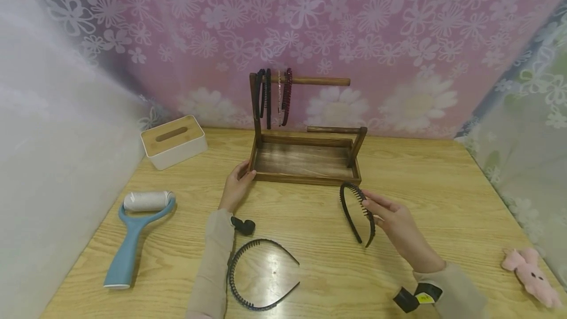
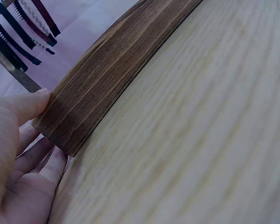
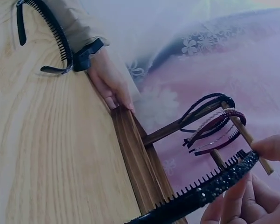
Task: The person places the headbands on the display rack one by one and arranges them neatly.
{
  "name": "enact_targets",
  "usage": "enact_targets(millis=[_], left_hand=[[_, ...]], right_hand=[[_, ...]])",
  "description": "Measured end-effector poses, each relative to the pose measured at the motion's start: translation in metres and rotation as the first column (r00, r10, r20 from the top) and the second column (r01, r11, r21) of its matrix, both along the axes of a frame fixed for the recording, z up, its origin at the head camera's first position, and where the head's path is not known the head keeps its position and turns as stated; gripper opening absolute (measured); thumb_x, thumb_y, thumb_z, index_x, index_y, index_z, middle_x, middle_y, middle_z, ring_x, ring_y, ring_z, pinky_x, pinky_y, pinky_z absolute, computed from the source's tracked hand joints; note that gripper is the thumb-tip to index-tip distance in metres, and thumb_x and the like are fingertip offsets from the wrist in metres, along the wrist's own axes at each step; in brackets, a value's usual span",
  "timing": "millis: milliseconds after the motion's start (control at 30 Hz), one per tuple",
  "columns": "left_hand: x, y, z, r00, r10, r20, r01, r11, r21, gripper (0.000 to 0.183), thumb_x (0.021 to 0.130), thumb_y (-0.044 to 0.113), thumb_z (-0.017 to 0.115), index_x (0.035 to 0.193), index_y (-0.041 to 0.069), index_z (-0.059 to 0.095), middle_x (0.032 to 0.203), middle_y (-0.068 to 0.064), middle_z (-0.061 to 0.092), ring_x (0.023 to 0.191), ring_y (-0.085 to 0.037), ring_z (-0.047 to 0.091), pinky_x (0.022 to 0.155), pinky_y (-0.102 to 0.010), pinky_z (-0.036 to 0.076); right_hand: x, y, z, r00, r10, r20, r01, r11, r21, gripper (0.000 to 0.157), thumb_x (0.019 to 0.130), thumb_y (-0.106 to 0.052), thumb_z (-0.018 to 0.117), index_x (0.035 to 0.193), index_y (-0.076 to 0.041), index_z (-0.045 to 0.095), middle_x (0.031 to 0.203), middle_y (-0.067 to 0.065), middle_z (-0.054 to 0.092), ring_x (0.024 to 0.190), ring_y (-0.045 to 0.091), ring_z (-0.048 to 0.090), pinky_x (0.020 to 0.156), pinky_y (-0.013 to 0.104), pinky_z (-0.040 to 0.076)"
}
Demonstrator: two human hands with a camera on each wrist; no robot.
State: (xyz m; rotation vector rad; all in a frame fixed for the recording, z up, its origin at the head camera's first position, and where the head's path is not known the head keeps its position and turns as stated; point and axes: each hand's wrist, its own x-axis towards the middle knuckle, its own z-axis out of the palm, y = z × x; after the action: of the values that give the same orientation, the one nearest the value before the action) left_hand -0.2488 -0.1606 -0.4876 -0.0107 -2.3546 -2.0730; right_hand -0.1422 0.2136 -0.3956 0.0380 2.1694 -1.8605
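Note:
At the near left corner of a wooden headband rack [image 1: 305, 179], my left hand [image 1: 235, 188] grips the tray's end. In the left wrist view the thumb lies over the top edge and the fingers sit against the tray's end [image 2: 79, 121]. My right hand [image 1: 396, 230] pinches a black toothed headband [image 1: 343, 206] with its ends pointing down, in front of the rack's right corner. Sparkling stones cover part of that headband [image 3: 214, 186] in the right wrist view. Several headbands [image 1: 268, 100], black, silvery and dark red, hang on the rack's upper bar [image 1: 321, 81].
Another black toothed headband [image 1: 231, 274] lies on the table [image 1: 328, 284] beside my left forearm. At left are a blue-handled lint roller [image 1: 126, 255] and a white tissue box [image 1: 179, 154] with a wooden lid. A pink plush toy [image 1: 531, 277] lies at the right edge. The rack's lower bar [image 1: 332, 130] is bare.

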Motion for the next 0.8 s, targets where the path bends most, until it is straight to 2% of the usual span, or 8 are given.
enact_targets(millis=[100,133,233,333,533,800], left_hand=[[0.006,0.001,0.010,1.000,-0.009,-0.004,0.009,1.000,-0.016,0.055,0.100,0.015,0.056,0.147,-0.004,0.036,0.152,-0.025,0.037,0.142,-0.040,0.036,0.119,-0.046,0.033],[0.005,0.001,0.009,1.000,-0.009,-0.004,0.009,1.000,-0.018,0.055,0.100,0.015,0.057,0.147,-0.004,0.036,0.152,-0.024,0.037,0.142,-0.039,0.036,0.119,-0.046,0.033],[0.000,0.000,-0.001,1.000,-0.002,0.000,0.002,1.000,-0.003,0.055,0.099,0.019,0.058,0.148,0.000,0.038,0.153,-0.022,0.037,0.142,-0.037,0.036,0.120,-0.044,0.033],[-0.007,-0.002,-0.013,1.000,0.013,-0.003,-0.013,1.000,0.005,0.056,0.099,0.023,0.059,0.147,0.004,0.040,0.152,-0.018,0.040,0.142,-0.034,0.037,0.120,-0.042,0.034],[-0.009,-0.001,-0.018,0.999,0.039,-0.028,-0.039,0.999,-0.012,0.053,0.099,0.023,0.060,0.146,0.006,0.043,0.150,-0.016,0.044,0.140,-0.033,0.041,0.118,-0.042,0.037],[-0.008,-0.001,-0.017,0.999,0.024,-0.031,-0.023,1.000,0.009,0.054,0.099,0.023,0.059,0.146,0.005,0.042,0.151,-0.016,0.042,0.141,-0.033,0.040,0.119,-0.042,0.036]], right_hand=[[-0.003,0.005,0.000,1.000,0.013,-0.020,-0.015,0.995,-0.097,0.052,0.102,-0.024,0.052,0.149,-0.005,0.038,0.135,-0.018,0.047,0.114,-0.009,0.049,0.091,0.016,0.048],[-0.003,0.007,0.000,1.000,0.013,-0.023,-0.016,0.991,-0.132,0.048,0.102,-0.021,0.052,0.147,-0.007,0.041,0.132,-0.022,0.048,0.114,-0.009,0.050,0.090,0.015,0.049],[-0.006,0.010,0.001,0.999,0.016,-0.031,-0.023,0.977,-0.214,0.033,0.102,-0.017,0.052,0.135,-0.022,0.055,0.123,-0.027,0.053,0.109,-0.007,0.052,0.088,0.014,0.049],[-0.009,0.011,0.004,0.999,0.017,-0.028,-0.025,0.959,-0.282,0.027,0.103,-0.015,0.050,0.118,-0.032,0.064,0.115,-0.024,0.060,0.100,-0.003,0.056,0.084,0.016,0.049],[-0.020,0.009,0.017,0.999,-0.007,-0.042,-0.010,0.913,-0.409,0.027,0.103,-0.011,0.048,0.112,-0.028,0.068,0.095,-0.016,0.065,0.088,0.002,0.059,0.081,0.020,0.050],[-0.042,0.011,0.042,0.993,-0.105,-0.047,0.066,0.858,-0.509,0.025,0.100,-0.012,0.053,0.122,-0.024,0.059,0.103,-0.010,0.060,0.085,0.004,0.058,0.079,0.020,0.052]])
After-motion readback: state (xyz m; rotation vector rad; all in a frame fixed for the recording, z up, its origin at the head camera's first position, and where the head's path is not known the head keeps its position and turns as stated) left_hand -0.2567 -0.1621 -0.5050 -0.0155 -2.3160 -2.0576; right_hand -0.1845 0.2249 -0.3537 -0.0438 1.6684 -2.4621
